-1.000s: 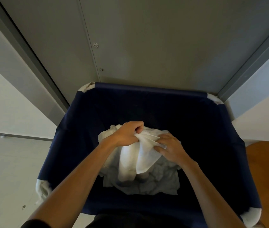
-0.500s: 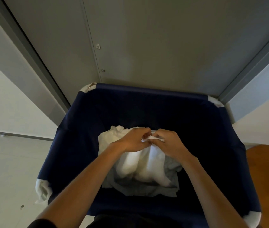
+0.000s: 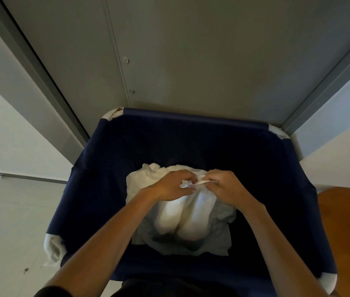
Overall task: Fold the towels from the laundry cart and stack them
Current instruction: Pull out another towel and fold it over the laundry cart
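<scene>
I have just one wide-angle head view, looking steeply down from close above into the laundry cart (image 3: 191, 118), which fills the frame's lower half.

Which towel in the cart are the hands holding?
The bright towel in the middle: the left hand and right hand pinch its top edge, and it hangs in two folds. The other towels lie crumpled in the cart below it.
</scene>
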A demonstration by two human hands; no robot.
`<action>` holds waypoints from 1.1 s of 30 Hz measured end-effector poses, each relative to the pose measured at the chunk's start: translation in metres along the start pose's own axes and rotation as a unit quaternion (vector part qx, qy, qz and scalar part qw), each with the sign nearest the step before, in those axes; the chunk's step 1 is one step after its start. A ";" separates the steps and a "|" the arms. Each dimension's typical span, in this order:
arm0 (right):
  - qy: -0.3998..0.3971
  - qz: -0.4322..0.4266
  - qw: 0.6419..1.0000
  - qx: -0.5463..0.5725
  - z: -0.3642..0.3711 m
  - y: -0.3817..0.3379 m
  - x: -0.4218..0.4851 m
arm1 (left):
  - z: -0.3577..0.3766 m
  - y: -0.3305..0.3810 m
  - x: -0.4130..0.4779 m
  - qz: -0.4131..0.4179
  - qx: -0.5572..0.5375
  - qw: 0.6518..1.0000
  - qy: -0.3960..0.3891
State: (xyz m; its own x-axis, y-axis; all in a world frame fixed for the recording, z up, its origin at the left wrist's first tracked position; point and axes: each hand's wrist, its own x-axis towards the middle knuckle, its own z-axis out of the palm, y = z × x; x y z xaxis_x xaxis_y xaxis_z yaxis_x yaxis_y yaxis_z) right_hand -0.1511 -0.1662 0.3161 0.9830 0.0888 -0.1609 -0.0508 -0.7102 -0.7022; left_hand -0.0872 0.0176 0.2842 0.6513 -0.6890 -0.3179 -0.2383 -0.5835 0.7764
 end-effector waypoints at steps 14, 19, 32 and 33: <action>0.083 0.070 0.989 -0.103 0.009 0.004 -0.001 | -0.004 0.008 0.001 -0.008 0.044 0.997 0.059; 0.121 0.051 0.991 -0.042 0.008 -0.009 -0.008 | -0.002 0.002 0.001 -0.047 -0.006 0.993 0.107; 0.130 0.017 0.990 -0.058 0.007 -0.026 -0.009 | 0.004 0.004 0.007 -0.010 0.133 0.981 0.141; 0.135 0.014 0.989 -0.057 0.007 -0.026 -0.009 | 0.005 0.001 0.007 -0.014 0.136 0.981 0.134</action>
State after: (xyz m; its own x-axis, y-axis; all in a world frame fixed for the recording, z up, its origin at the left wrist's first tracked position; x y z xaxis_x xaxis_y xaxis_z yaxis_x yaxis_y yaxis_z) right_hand -0.1602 -0.1435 0.3315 0.9935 -0.1117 0.0227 -0.0742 -0.7851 -0.6149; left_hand -0.0866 0.0095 0.2800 0.8180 -0.5542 -0.1539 -0.3773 -0.7189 0.5838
